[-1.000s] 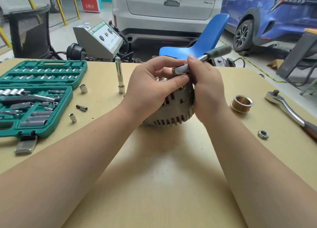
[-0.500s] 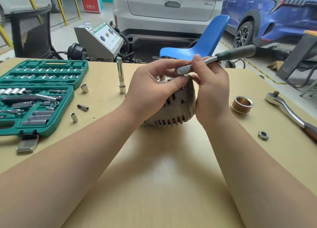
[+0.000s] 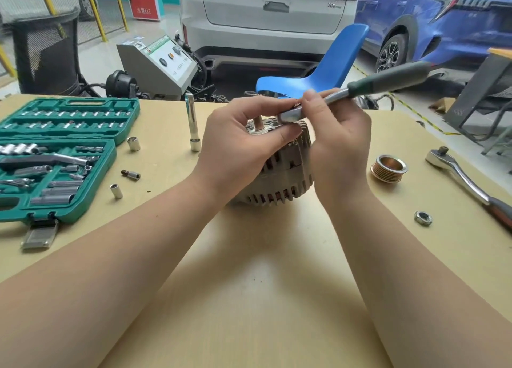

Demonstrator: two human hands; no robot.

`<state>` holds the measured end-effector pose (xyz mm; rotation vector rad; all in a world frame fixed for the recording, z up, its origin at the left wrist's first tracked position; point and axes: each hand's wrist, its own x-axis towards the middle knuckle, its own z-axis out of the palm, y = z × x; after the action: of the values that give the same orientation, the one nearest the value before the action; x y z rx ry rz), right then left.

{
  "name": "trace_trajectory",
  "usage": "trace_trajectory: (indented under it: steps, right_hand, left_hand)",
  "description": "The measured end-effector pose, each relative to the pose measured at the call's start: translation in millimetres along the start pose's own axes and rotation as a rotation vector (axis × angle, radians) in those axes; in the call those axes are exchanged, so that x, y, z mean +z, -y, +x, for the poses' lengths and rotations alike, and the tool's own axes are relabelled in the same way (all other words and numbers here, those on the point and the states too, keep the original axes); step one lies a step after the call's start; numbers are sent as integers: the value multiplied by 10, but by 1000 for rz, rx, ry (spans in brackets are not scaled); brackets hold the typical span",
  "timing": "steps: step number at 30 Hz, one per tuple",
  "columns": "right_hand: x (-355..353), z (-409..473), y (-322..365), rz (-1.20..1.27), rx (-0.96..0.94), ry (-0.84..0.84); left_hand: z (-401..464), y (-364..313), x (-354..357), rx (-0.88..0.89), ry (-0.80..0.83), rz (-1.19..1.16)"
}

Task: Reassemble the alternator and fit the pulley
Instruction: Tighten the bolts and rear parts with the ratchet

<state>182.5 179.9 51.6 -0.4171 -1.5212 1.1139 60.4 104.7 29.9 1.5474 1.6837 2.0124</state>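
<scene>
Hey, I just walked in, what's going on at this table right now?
A person is putting an alternator back together on the table. The left hand steadies the housing while the right hand works a small green-handled ratchet at its top rim. The shaft is bare: the pulley and its nut lie apart on the right, near a larger ratchet. An open socket set sits on the left.

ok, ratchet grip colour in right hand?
Dark green grip, head view.
</scene>
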Motion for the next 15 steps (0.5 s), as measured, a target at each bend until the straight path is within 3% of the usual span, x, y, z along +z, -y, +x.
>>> trace_trajectory:
  steps: [2,4,6,11,13,15]
  right_hand:
    - [-24,75,29,228,249,82]
    - [-35,109,17,267,354,132]
    - [-30,67,-9,176,249,88]
    - [67,-207,-26,-345,-207,-154]
    - [69,-189,-49,-378,-271,-163]
    - [30,-69,-87,-239,-186,-74]
  left_hand:
    - [2,-9,8,8,2,47]
    - [5,-5,2,13,15,69]
    - [1,5,5,16,24,68]
    - [-17,-4,10,63,18,59]
    - [-3,-12,6,49,24,30]
    - [9,-6,9,28,24,22]
